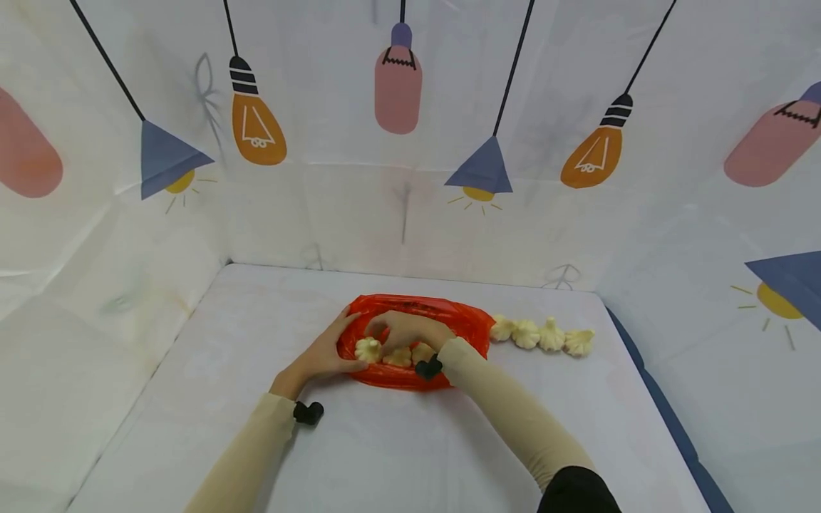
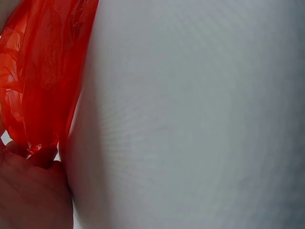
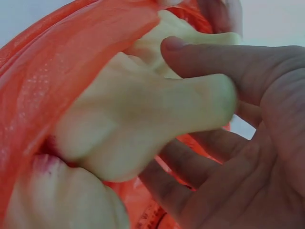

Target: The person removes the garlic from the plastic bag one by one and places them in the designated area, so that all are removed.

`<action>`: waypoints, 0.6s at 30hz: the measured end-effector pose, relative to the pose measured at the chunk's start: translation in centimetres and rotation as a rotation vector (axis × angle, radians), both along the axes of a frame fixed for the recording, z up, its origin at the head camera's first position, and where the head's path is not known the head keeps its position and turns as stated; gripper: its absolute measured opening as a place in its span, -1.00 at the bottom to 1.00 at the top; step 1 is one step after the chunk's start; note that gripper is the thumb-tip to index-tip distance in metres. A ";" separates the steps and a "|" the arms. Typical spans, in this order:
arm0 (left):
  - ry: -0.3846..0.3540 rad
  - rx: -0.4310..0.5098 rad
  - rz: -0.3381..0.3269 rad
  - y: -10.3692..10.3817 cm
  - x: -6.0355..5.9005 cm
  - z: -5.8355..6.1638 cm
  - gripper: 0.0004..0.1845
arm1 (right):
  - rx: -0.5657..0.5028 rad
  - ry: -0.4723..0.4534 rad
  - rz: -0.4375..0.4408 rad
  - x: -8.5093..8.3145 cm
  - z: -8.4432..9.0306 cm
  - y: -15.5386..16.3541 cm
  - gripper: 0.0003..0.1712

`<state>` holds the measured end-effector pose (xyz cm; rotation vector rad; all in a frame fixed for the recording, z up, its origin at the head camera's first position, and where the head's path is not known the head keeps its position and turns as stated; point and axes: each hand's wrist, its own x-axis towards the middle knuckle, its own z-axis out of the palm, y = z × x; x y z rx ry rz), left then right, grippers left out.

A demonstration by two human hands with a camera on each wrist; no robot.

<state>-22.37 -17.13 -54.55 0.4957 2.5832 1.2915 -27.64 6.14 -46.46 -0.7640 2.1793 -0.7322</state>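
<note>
Both hands are at the crinkly red plastic bag, which lies in the middle of the pale surface with its mouth spread wide. The left hand pinches the bag's near-left rim, and the left wrist view shows the red film bunched between its fingers. The right hand is down inside the bag, fingers curled round a cream-coloured, lumpy mushroom piece; the right wrist view shows the thumb lying over the top of it and the other fingers cupped beneath. That is a proper grip, not a mere touch. To handle this well, I'd say the left hand should keep the rim pinned low and taut so the film cannot ride up with the piece, while the right hand keeps its squeeze soft, since these pieces look tender and easily bruised, and lifts clear of the thin plastic. Inside the bag sit more of the same: a pale mushroom cluster near the left edge and a couple of others beside it, partly hidden by the right wrist. Outside, just right of the bag, a row of four cream mushroom pieces lies on the surface, touching one another in a line.
</note>
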 end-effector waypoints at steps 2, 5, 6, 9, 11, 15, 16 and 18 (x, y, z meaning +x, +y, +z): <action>0.004 -0.004 -0.003 0.1 0.0 0.0 0.22 | 0.002 0.007 -0.005 0.1 -0.1 -0.1 -0.50; 0.008 0.001 -0.008 0.2 0.1 0.0 0.21 | 0.002 0.017 -0.018 0.2 -0.1 -0.3 -0.52; 0.009 0.003 -0.009 0.2 0.1 0.1 0.21 | 0.007 0.017 -0.021 0.3 -0.2 -0.3 -0.53; 0.003 0.009 -0.009 0.2 0.2 0.2 0.21 | 0.018 0.023 -0.024 0.5 -0.2 -0.5 -0.57; 0.003 0.010 -0.008 0.1 0.3 0.2 0.21 | 0.019 0.027 -0.020 0.5 -0.2 -0.6 -0.59; 0.010 0.014 -0.007 0.1 0.3 0.3 0.20 | 0.010 0.039 -0.020 0.5 -0.3 -0.6 -0.61; 0.012 0.015 -0.007 0.2 0.3 0.3 0.20 | 0.011 0.038 -0.022 0.5 -0.3 -0.6 -0.62; 0.015 0.015 -0.007 0.2 0.3 0.4 0.20 | 0.020 0.039 -0.029 0.5 -0.4 -0.6 -0.62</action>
